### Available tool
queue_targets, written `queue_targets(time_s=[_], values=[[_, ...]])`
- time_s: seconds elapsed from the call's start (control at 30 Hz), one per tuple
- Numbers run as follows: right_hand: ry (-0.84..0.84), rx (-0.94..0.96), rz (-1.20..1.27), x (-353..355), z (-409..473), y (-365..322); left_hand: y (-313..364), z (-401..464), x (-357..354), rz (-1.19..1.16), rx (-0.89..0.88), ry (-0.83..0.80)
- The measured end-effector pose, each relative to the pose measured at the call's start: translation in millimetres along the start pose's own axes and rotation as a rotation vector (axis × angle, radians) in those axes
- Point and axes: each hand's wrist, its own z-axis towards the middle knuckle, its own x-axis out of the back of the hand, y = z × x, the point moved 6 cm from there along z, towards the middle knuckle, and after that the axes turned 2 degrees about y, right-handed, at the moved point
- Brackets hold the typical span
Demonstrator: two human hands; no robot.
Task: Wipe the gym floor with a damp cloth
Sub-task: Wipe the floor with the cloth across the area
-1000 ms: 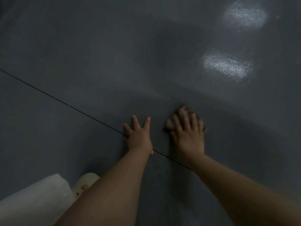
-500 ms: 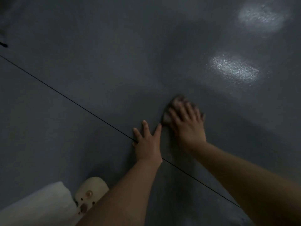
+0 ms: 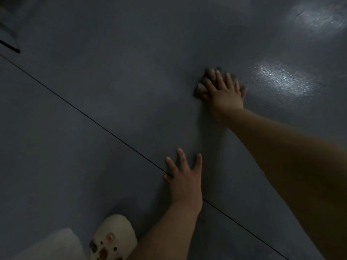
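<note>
The dark grey gym floor [image 3: 112,81] fills the view, crossed by a thin black seam line [image 3: 93,119] running diagonally. My right hand [image 3: 223,91] lies flat with straight fingers on a small dark cloth [image 3: 201,87], pressing it to the floor far ahead; only the cloth's edges show around the fingers. Nearer to me, my left hand [image 3: 185,177] rests palm down on the floor, fingers spread, right at the seam line.
A cream clog with holes [image 3: 114,237] and a pale trouser leg [image 3: 47,246] are at the bottom left. Two bright wet-looking reflections [image 3: 281,77] shine on the floor at the right. A dark object [image 3: 9,45] sits at the far left edge.
My right hand has pushed the cloth forward and to the right, away from my left hand. The left hand has stayed planted on the seam line.
</note>
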Motion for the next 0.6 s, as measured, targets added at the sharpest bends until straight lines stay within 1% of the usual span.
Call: queue_targets(time_s=[0.03, 0.07, 0.13, 0.2, 0.23, 0.27, 0.3, 0.33, 0.47, 0.53, 0.6], values=[[-0.002, 0.043, -0.008, -4, -6, -15, 1, 0, 1, 0.0, -0.002, 0.001], [-0.032, 0.125, -0.033, -9, -16, -32, 1, 0, 1, 0.0, -0.006, -0.001], [-0.123, 0.363, -0.11, -21, -43, -66, 1, 1, 2, -0.013, -0.009, -0.013], [-0.196, 0.556, -0.193, -32, -66, -80, 0, 1, 2, -0.034, -0.009, -0.028], [-0.215, 0.604, -0.214, -34, -67, -75, 1, 0, 1, -0.039, -0.012, -0.03], [-0.218, 0.612, -0.217, -32, -61, -66, 0, 0, 1, -0.037, -0.016, -0.029], [-0.199, 0.575, -0.198, -27, -49, -54, 0, 0, 1, -0.035, -0.022, -0.027], [-0.161, 0.499, -0.172, -18, -34, -39, 0, 0, 1, -0.036, -0.027, -0.03], [0.015, 0.023, -0.029, 11, 3, 24, 0, 0, 1, -0.022, -0.028, -0.042], [0.051, -0.075, 0.007, 8, -2, 22, 0, 0, 0, -0.016, -0.035, -0.042], [0.062, -0.116, 0.05, 0, -13, 8, -1, 0, 1, -0.017, -0.051, -0.039]])
